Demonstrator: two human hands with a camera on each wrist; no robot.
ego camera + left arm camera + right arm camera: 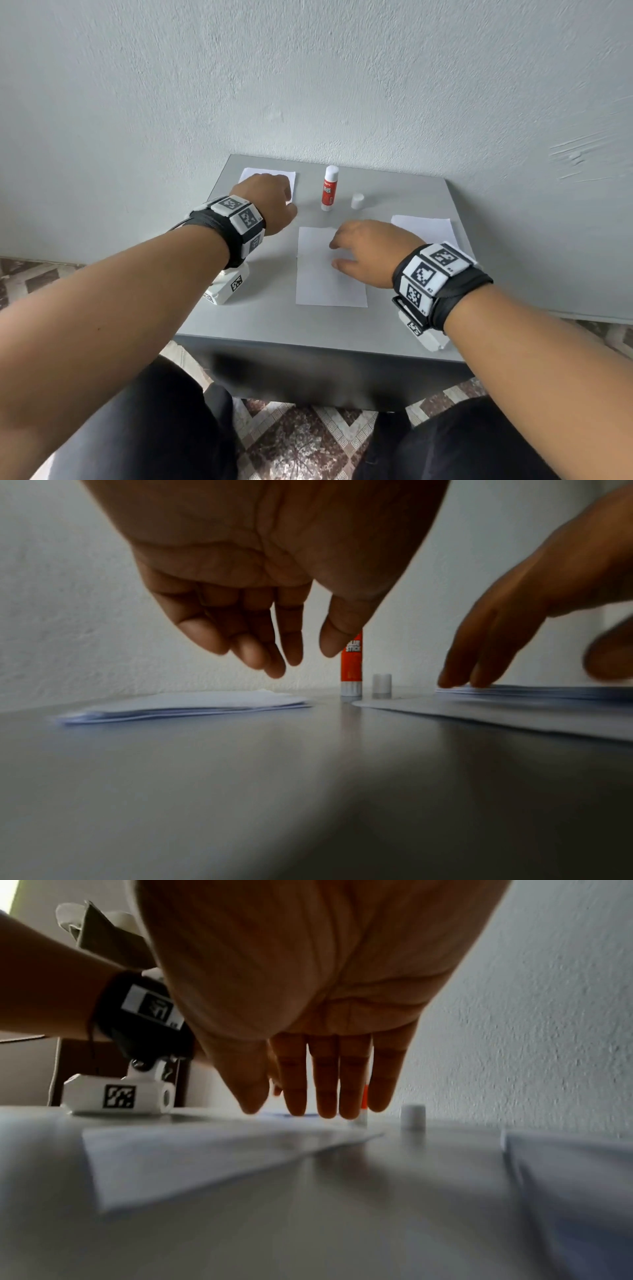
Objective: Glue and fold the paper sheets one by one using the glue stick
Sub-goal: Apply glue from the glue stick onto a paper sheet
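Note:
A single white sheet (322,281) lies flat in the middle of the grey table (274,325). My right hand (363,250) is spread over its far right part, fingers straight (322,1085) and pointing down at the paper; whether they touch it is unclear. The red and white glue stick (329,188) stands upright and uncapped behind the sheet, its white cap (357,201) beside it on the right. My left hand (274,198) hovers over the near edge of the left paper stack (267,174), fingers (253,650) hanging relaxed and holding nothing.
A second stack of white sheets (424,228) lies at the right side of the table, behind my right wrist. The table's far edge stands against a pale wall (308,85). A patterned floor (291,442) shows below the near edge.

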